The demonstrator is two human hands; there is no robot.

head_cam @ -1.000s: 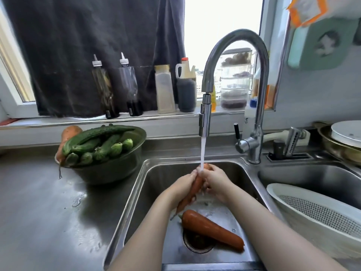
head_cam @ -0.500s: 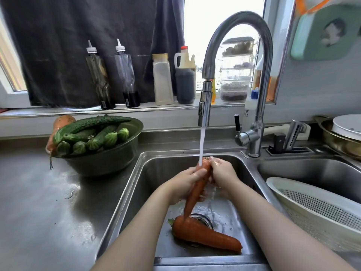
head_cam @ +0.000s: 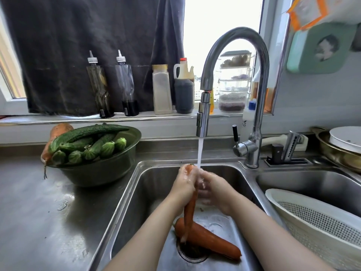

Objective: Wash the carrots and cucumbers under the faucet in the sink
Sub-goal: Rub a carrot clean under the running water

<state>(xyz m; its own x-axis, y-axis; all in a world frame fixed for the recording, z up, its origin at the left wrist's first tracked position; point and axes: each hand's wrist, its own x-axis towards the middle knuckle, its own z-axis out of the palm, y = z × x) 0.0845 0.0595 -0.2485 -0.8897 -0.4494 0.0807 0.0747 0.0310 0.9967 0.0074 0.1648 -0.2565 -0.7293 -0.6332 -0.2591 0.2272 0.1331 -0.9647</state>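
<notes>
Steel counter with sink set in, faucet running. Its water stream lands on the top end of the held carrot, which hangs near-upright, tip down over the drain. Fingers of left hand are curled round its upper part. The right hand is against it from the other side; fingers blurred by water, can't tell if wrapped or flat. A second carrot lies on the sink floor across the drain, under the held one's tip. The cucumbers and a third carrot are piled in a green bowl on the counter left of the sink. A white colander sits in the right basin.
</notes>
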